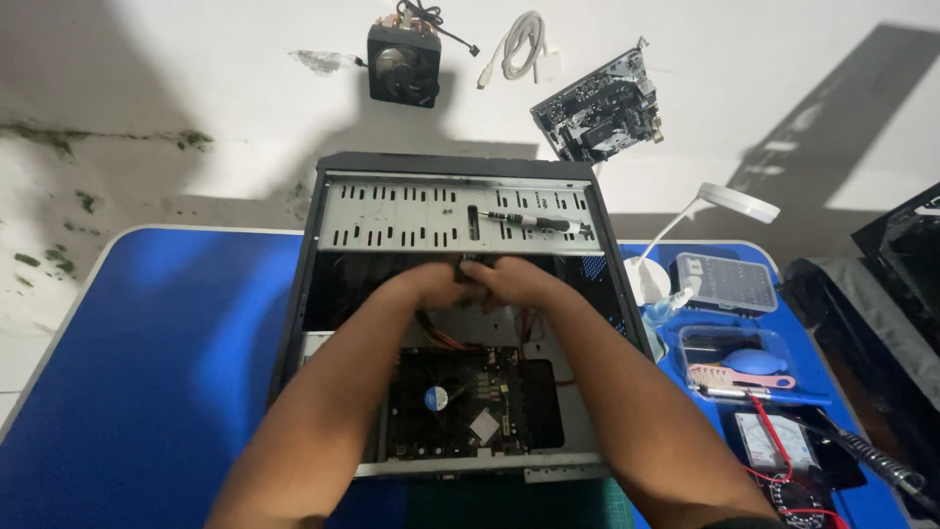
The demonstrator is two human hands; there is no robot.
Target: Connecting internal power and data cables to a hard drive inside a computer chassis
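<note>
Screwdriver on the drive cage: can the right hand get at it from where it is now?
Probably yes. The screwdriver lies in the open on top of the drive cage, just beyond the right hand, with nothing over it. But both hands are busy together inside the case.

Right of the open computer case [456, 211]: a clear plastic box [727, 282], a clear blister pack [736, 360], and a multimeter's pale screen [774, 437].
</note>
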